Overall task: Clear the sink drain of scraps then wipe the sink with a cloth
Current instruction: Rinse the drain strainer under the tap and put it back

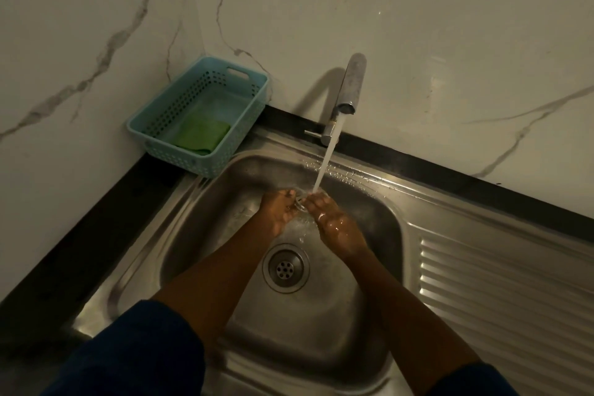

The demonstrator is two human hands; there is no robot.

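We find the left hand (278,210) and right hand (334,223) with fingers (286,193) pinching a small metal strainer (300,201) under the tap (350,87) stream, near the sink (193,219) far wall. The drain (286,268) is uncovered. We judge this to be the rinsing step. Next: refit the strainer, then take the cloth (202,135) from the basket (180,157) at the far-left corner.

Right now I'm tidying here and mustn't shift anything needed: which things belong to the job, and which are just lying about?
In the job: stainless steel sink, its round metal drain, small round metal piece pinched by left hand and right hand under the running chrome tap, folded green cloth.
Lying about: pale blue perforated plastic basket holding the cloth, ribbed draining board.
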